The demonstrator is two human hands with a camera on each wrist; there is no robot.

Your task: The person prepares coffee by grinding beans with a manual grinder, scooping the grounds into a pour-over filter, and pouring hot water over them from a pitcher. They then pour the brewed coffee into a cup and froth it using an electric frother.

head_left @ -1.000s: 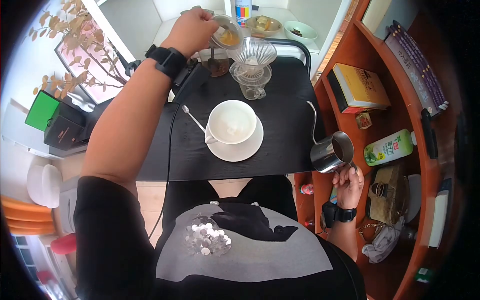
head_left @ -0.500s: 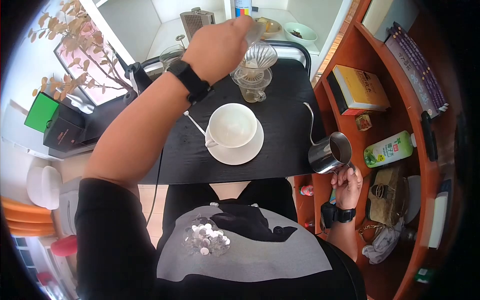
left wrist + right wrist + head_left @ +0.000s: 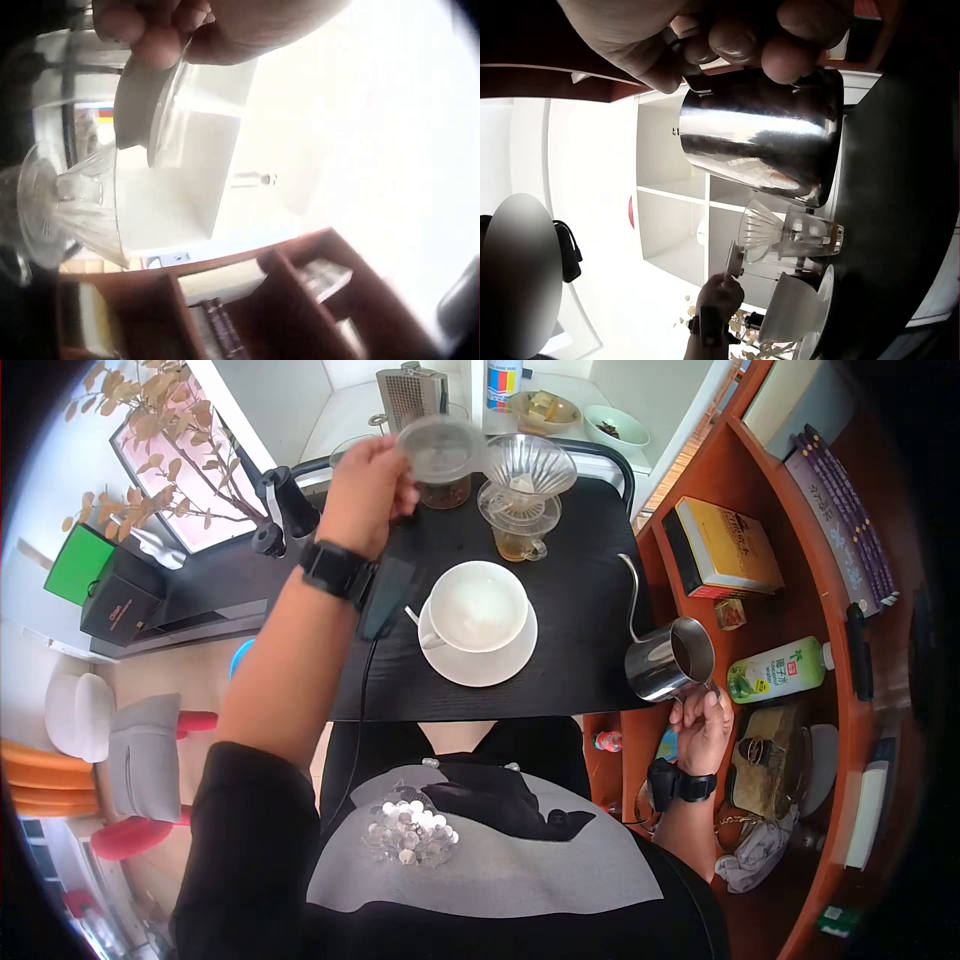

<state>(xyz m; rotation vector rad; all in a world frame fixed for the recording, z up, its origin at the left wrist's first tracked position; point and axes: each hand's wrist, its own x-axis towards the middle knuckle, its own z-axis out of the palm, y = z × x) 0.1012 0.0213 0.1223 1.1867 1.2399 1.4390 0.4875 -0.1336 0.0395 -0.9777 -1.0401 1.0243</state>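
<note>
My left hand [image 3: 368,490] pinches the edge of a shallow, round, see-through lid-like piece [image 3: 440,452]. It is held over a clear jar [image 3: 445,495] with brown contents, left of a ribbed glass dripper [image 3: 530,460]. Under the dripper sits a small glass cup [image 3: 515,547] with some brownish liquid. A white cup [image 3: 478,607] stands on its saucer [image 3: 490,672] nearer to me, a spoon handle poking out at the left. At the table's right edge, my right hand [image 3: 705,725] grips the handle of a steel gooseneck kettle [image 3: 650,665], its top open.
A dark hand grinder [image 3: 290,500] stands to the left. Behind the table, shelves hold a metal grater-like box [image 3: 413,398], a spray can [image 3: 502,382] and a green bowl [image 3: 615,428]. On the right, a brown bookcase [image 3: 650,540] holds books and a green-labelled bottle [image 3: 775,675].
My left hand has gone from the jar to over the dripper, then back left with the see-through piece. Liquid in the small glass cup looks browner. The kettle has hardly moved.
</note>
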